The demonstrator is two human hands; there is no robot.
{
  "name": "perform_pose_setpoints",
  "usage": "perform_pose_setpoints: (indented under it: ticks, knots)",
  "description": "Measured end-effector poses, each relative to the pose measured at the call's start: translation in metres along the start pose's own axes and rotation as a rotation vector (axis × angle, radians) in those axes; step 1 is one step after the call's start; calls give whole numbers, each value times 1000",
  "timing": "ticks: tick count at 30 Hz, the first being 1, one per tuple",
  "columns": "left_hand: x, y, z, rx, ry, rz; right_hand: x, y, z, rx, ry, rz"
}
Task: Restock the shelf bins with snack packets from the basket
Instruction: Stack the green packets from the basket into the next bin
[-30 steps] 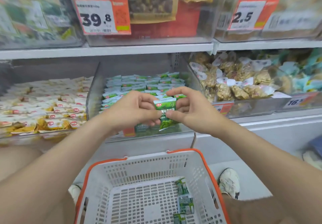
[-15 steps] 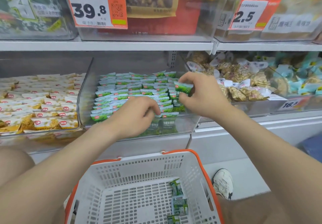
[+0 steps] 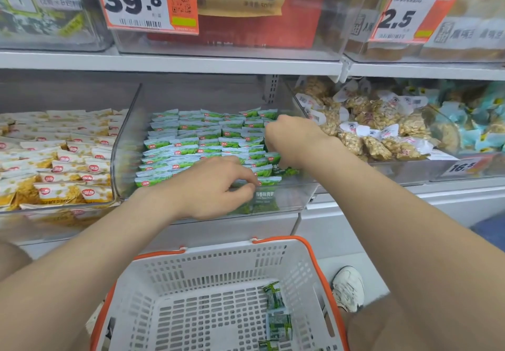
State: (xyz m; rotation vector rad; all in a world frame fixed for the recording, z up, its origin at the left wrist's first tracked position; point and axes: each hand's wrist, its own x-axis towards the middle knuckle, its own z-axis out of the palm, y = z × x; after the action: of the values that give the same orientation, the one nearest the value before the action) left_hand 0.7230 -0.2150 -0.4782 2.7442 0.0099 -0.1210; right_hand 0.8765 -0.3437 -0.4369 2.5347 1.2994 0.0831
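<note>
Currently both hands are inside the middle clear bin (image 3: 128,143) on the lower shelf. Left hand (image 3: 216,186) sits at the near edge, knuckles up, fingers curled, thumb and fingertips pinching the near row of green packets (image 3: 196,143). Right hand (image 3: 289,140) is farther in, at the right side of the same bin, fingers bent down into the rows; the back of the hand hides them, so I cannot tell if it holds anything. The green packets fill the bin in overlapping rows, left wall to right wall. White basket (image 3: 218,263) with an orange rim is near, below the shelf, between the forearms. A few loose packets (image 3: 276,312) of the same green kind lie on its floor at the right side. Left neighbour bin holds yellow-and-white packets (image 3: 54,164), right neighbour holds nut packets (image 3: 377,132). On the upper shelf, a 39.8 price tag (image 3: 144,0) hangs left and a 2.5 tag (image 3: 410,14) right. White shoe (image 3: 348,287) on the floor just right of the basket.
</note>
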Motion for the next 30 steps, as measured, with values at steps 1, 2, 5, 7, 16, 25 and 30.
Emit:
perform_pose_setpoints:
  ticks: [1, 2, 5, 7, 16, 25, 30]
  knots:
    - [0, -1, 0, 5, -12, 5, 3, 1, 0, 16, -5, 3]
    - [1, -1, 0, 11, -21, 10, 4, 1, 1, 21, -15, 3]
    - [2, -2, 1, 29, -28, 11, 4, -3, 8, 7, -40, 10]
    - [1, -1, 2, 39, -16, 10, 5, -6, 10, 17, -10, 26]
    - [-16, 25, 14, 145, 563, 52, -35, 2, -6, 128, 270, 25]
    - [-21, 41, 126, 125, -220, -57, -129, -36, 44, 210, -468, -256]
    - [-5, 19, 238, 95, -594, -27, -138, -45, 127, 69, -664, -328]
